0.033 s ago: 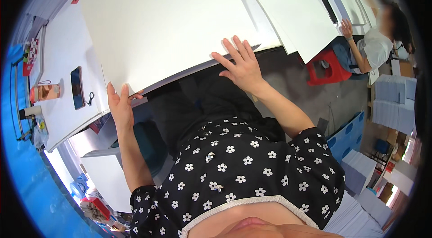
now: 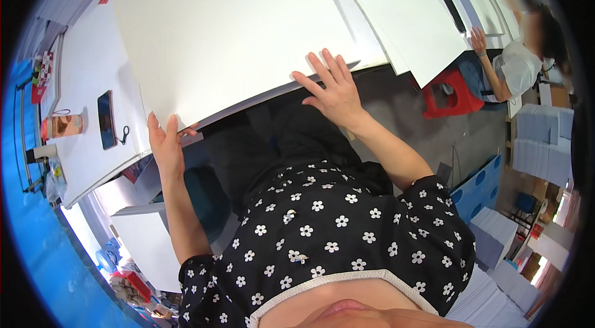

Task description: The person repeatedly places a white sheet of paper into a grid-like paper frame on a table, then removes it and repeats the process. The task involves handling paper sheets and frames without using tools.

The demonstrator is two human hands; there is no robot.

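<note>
- Blue covering [image 2: 37,253] along the far left, bending with the fisheye rim.
- Next to it, on a white table [image 2: 87,80], a red-capped jar [image 2: 67,125].
- Right of the jar, a dark phone [image 2: 106,120], flat on the tabletop; just beside it a small black-handled tool [image 2: 124,136], too small to identify.
- At the near left corner of a large white sheet [image 2: 229,30], the left hand [image 2: 166,142], fingertips touching the corner and front edge; cannot tell between a pinch and a light touch.
- Across the middle, the same sheet, spread over the table, front edge toward the lap.
- Over the right part of that front edge, the right hand [image 2: 334,92], laid flat, fingers and thumb spread apart.
- Farther right, overlapping loose sheets [image 2: 409,24], corners jutting past the table edge.
- Beyond them, a red stool [image 2: 452,97] below and a second phone [image 2: 453,13] above.
- Near both, a co-worker in a white top [image 2: 519,67], one hand at the table edge.
- Toward the right rim, paper stacks [image 2: 542,148].
</note>
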